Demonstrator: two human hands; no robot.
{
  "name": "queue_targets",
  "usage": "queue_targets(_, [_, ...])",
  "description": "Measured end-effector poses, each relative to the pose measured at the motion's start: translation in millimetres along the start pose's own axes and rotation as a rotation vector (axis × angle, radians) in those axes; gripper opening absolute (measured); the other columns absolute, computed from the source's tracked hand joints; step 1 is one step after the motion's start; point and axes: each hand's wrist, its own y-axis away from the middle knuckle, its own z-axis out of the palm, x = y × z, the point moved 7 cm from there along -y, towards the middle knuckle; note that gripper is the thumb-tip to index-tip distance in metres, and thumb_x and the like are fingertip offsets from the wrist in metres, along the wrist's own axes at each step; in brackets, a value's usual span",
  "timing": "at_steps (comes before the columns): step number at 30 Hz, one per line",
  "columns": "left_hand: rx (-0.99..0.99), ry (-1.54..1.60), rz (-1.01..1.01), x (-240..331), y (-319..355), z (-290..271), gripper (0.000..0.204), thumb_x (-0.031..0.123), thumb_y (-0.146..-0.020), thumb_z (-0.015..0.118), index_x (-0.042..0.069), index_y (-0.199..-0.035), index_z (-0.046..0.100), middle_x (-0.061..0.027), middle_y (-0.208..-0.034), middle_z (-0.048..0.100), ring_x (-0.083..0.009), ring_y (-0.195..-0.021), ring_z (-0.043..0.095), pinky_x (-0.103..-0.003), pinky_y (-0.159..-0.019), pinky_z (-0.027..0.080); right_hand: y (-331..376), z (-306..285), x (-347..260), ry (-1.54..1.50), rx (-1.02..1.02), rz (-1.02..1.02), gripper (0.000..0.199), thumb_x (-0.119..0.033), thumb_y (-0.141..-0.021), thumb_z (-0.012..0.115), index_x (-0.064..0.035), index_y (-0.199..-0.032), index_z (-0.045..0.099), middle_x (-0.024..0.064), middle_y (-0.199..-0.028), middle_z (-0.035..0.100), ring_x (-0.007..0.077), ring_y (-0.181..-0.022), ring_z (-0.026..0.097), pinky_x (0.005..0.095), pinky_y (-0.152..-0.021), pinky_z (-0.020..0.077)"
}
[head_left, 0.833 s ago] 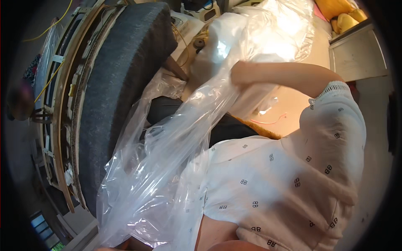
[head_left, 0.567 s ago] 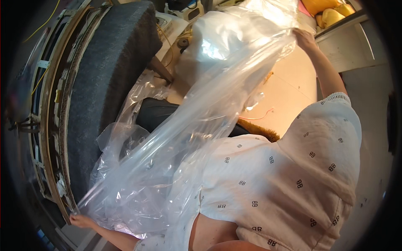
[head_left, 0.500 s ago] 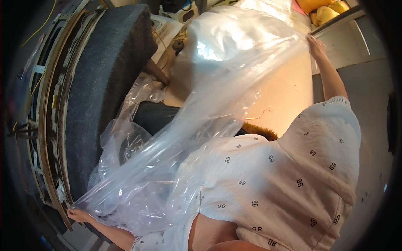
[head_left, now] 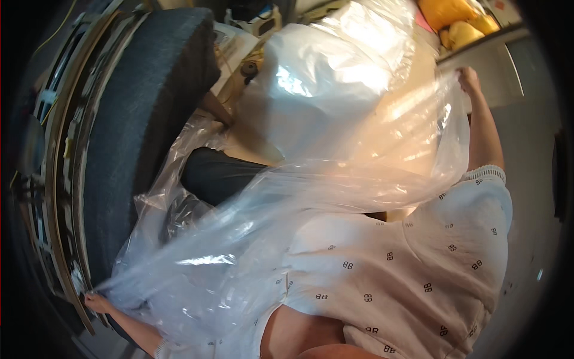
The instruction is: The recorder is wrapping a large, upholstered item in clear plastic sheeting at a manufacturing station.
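Observation:
A large sheet of clear plastic film spans between my two outstretched arms, crossing over my lap and my dark-trousered leg. At the lower left my left hand is closed on a gathered edge of the film. My right hand, up at the far right, grips another edge of it. Between the hands the film sags and wrinkles, and loose folds lie against my shirt front. Beyond it is a bulky bundle wrapped in shiny clear plastic on a pale tabletop. What is inside the bundle cannot be made out.
A long piece covered in dark grey fabric stands at the left, with wooden frame strips alongside it. Yellow bundles sit at the far right above a pale cabinet. A sewing-machine-like device stands at the back.
My right hand has moved right and a little nearer, and my left hand slightly farther left. The film has gone from a taut diagonal to a lower, sagging spread.

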Motion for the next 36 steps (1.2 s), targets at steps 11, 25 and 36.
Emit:
queue_targets(11, [-0.373,-0.225,-0.213,-177.4,83.7,-47.3,0.031,0.019,-0.079,0.047,-0.009,-0.08,0.06,-0.0285,-0.089,0.058,-0.0393,-0.08,0.057,-0.044,-0.069,0.044,45.1,-170.8,-492.7,-1.851,0.225,-1.096,0.026,-0.025,-0.078,0.052,-0.002,-0.085,0.061,0.0074,-0.081,0.061,0.0205,-0.075,0.056,0.0295,-0.075,0.0432])
queue_targets(25, [-0.251,-0.479,-0.386,-266.6,108.9,-103.3,0.035,0.028,-0.084,0.043,-0.001,-0.099,0.055,-0.0227,-0.096,0.058,-0.0388,-0.086,0.056,-0.046,-0.073,0.042,283.8,-46.0,-653.6,-0.825,0.174,-1.858,0.038,-0.025,-0.08,0.054,-0.0052,-0.113,0.048,0.0135,-0.108,0.048,0.0282,-0.101,0.044,0.0331,-0.085,0.0368])
queue_targets(36, [-0.069,-0.2,-0.185,-237.4,97.2,-34.1,0.035,0.031,-0.086,0.047,0.0,-0.102,0.054,-0.0191,-0.101,0.057,-0.0332,-0.092,0.055,-0.039,-0.078,0.042,325.1,-54.2,-672.8,-0.484,-0.3,-1.407,0.056,-0.042,-0.08,0.056,-0.0064,-0.121,0.046,0.0151,-0.129,0.041,0.0295,-0.122,0.035,0.0343,-0.098,0.031])
